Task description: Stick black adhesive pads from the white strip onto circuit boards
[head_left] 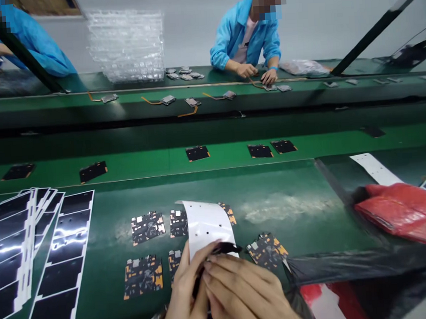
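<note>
A **black strip** (223,248) is pinched between the **left hand** (187,293) and the **right hand** (243,292), with the **fingers** (234,278) of both closed around it, though the exact grip is partly hidden. The lower edge of a curled **white backing sheet** (206,225) is held just above them, and only a few small dark patches remain on it. Around the hands, six **circuit boards** (148,227) are laid out in two loose rows on the green **counter** (292,222); one is partly covered by the sheet, and no black strip is seen on them, so they appear still to be unfinished. To the left, **black-panelled sheets** (59,265) are fanned out, their panels seemingly still in place. To the right, a **red bag** (396,211) is laid on **black plastic** (349,262). Farther off, black-faced **pieces** (197,153) are spaced along a **belt** (220,156). Beyond it, **boards with orange ribbons** (166,100) are handled by a **co-worker** (245,37), near a **stack of clear trays** (126,47).
</note>
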The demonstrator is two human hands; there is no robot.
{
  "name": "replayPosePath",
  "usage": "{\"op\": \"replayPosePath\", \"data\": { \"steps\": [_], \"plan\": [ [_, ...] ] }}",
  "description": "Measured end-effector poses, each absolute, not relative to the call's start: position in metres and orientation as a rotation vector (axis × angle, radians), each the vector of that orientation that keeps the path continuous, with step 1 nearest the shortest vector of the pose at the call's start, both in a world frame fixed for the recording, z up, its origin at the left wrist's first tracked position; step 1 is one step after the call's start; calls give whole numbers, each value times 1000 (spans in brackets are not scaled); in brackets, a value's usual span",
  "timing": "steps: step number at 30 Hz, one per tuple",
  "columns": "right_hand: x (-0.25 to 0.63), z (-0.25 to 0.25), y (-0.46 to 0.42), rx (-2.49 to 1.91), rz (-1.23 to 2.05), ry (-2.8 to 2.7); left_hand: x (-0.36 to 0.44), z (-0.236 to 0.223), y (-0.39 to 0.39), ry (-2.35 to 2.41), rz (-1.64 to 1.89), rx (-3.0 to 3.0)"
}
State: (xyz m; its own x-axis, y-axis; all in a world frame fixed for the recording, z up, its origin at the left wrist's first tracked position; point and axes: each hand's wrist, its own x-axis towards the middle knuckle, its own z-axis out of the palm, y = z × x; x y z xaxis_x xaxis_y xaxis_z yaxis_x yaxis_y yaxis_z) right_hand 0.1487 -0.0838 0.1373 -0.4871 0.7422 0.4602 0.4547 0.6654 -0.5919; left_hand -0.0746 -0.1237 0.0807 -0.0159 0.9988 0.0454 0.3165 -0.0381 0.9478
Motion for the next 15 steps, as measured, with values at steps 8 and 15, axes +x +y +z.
{"op": "replayPosePath", "data": {
  "steps": [8,15],
  "plan": [
    [109,124,-52,-1119,838,-1747,-77,70,-139,1656,1158,1023],
    [107,126,-26,-1161,1020,-1737,-92,74,-124,1767,1051,1492]
  ]
}}
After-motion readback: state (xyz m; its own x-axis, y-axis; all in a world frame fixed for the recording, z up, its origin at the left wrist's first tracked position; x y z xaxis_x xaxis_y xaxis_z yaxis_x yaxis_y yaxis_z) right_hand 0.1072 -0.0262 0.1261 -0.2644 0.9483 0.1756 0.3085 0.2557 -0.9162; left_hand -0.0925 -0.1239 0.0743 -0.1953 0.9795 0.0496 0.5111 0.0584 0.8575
